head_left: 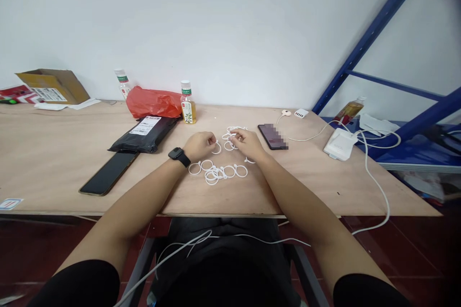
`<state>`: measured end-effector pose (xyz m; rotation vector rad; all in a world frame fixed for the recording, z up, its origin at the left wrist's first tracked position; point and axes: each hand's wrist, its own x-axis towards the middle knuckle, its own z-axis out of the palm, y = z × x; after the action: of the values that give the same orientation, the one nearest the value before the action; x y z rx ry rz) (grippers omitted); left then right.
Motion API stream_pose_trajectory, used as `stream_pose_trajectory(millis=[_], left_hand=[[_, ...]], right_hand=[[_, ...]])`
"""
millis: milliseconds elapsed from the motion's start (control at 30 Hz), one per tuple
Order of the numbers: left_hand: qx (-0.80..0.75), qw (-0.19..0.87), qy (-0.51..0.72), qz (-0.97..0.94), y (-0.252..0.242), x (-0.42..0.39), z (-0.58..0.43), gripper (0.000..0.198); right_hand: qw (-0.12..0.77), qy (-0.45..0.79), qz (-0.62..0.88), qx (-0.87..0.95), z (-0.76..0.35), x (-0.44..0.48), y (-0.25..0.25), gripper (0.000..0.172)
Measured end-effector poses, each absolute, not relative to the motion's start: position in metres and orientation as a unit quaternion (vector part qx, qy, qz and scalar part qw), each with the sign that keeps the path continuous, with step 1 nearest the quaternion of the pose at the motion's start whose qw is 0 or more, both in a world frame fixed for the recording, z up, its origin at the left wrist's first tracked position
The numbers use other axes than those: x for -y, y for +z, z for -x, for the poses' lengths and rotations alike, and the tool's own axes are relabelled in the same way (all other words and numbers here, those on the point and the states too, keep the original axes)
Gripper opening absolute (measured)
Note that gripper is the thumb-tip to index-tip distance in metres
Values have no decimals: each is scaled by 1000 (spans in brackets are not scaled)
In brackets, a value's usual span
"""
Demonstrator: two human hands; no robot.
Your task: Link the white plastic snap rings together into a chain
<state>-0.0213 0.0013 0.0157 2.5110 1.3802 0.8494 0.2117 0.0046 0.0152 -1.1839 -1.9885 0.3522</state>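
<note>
Pinched between the thumb and fingers of my left hand [200,146] is a white ring [216,152] with a small eyelet, held just above the wooden tabletop. My right hand [248,144] is a short way to the right, its fingertips closed at the edge of another white ring [229,149]; the exact contact is partly hidden. Behind those fingertips lie several more white rings [230,129]. Closer to me, a loose cluster of similar rings [212,181] overlaps on the table. One ring [249,160] is partly covered by my right wrist.
Left of my hands are a phone [108,172], a black parcel [153,138], a red plastic bag [153,101] and a drink bottle [188,105]. Another phone [272,137] lies to the right. A white adapter [339,145] trails cables over the table's right side, near a blue metal frame [370,33].
</note>
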Motion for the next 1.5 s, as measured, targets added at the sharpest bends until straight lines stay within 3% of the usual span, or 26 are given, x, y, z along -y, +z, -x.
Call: stream_pose_trajectory(millis=[267, 933, 1167, 1500], left_hand=[[-364, 36, 362, -857, 13, 13, 1, 10], [-301, 47, 360, -882, 11, 14, -4, 13], [-293, 32, 369, -882, 14, 15, -6, 17], [-282, 36, 371, -884, 13, 15, -7, 14]], right_hand=[[340, 207, 389, 830, -197, 7, 17, 19], [388, 293, 419, 767, -189, 10, 16, 14], [388, 415, 419, 709, -183, 8, 14, 12], [409, 353, 407, 736, -183, 3, 11, 18]])
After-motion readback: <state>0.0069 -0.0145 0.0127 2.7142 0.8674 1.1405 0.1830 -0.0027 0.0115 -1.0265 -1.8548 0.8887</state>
